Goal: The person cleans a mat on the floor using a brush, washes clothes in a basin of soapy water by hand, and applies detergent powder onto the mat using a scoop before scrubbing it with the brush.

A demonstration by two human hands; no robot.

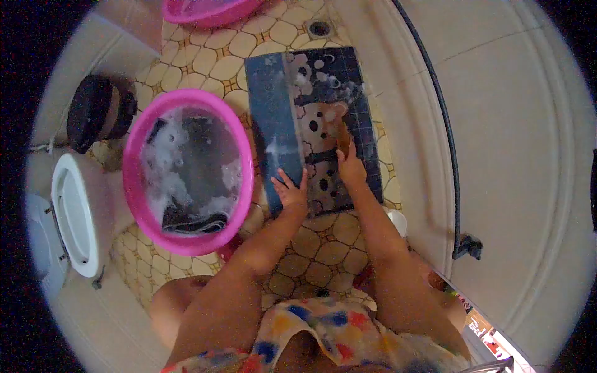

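A dark mat (367,124) printed with bear faces lies on the tiled floor, wet and with some suds near its far end. Along its left side runs a plain blue strip (273,118), which looks like the underside folded over. My left hand (290,189) rests on the near end of this strip, fingers spread. In my right hand (352,169) is a brown scrub brush (342,138), pressed against the printed side over the middle bear. The brush's bristles are hidden from above.
Left of the mat stands a pink basin (249,180) of sudsy water with dark cloth in it. Another pink tub (211,18) is at the top. A toilet (81,214) is at left, a floor drain (319,28) beyond the mat, and a black hose (444,118) along the right wall.
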